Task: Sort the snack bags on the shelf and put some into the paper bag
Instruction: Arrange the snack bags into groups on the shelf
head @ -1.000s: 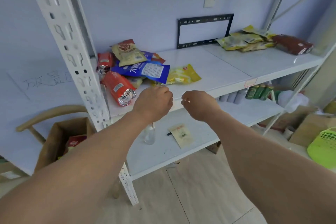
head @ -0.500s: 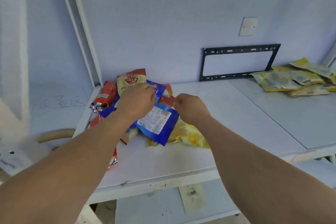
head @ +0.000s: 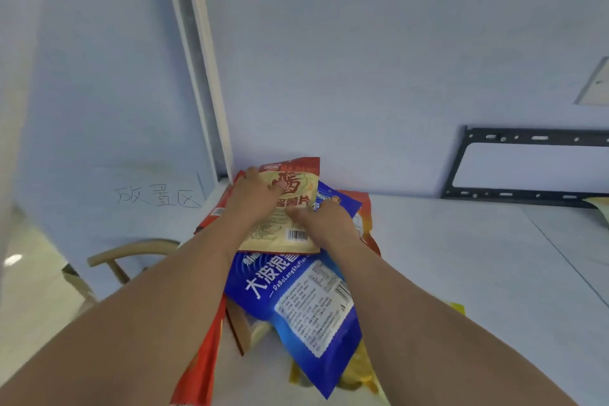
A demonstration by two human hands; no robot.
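Observation:
A heap of snack bags lies at the left end of the white shelf (head: 461, 273). On top sits a tan bag with a red top (head: 290, 204). My left hand (head: 253, 198) grips its left side, thumb laid over the front. My right hand (head: 326, 224) holds its lower right edge. Below it lies a big blue bag (head: 306, 310) with a white label, face down. Red bags (head: 201, 369) poke out on the left under my forearm, and a yellow bag (head: 359, 372) shows beneath the blue one. The paper bag is out of view.
A white shelf upright (head: 197, 59) rises just behind the heap. A black metal bracket (head: 527, 168) leans on the wall at the right. A wooden chair back (head: 131, 250) stands lower left, beside handwritten characters on the wall. A yellow packet's corner (head: 601, 208) shows at far right.
The view has closed in on the heap. Both hands reached forward from the blue bag's area onto the tan bag and took hold of it.

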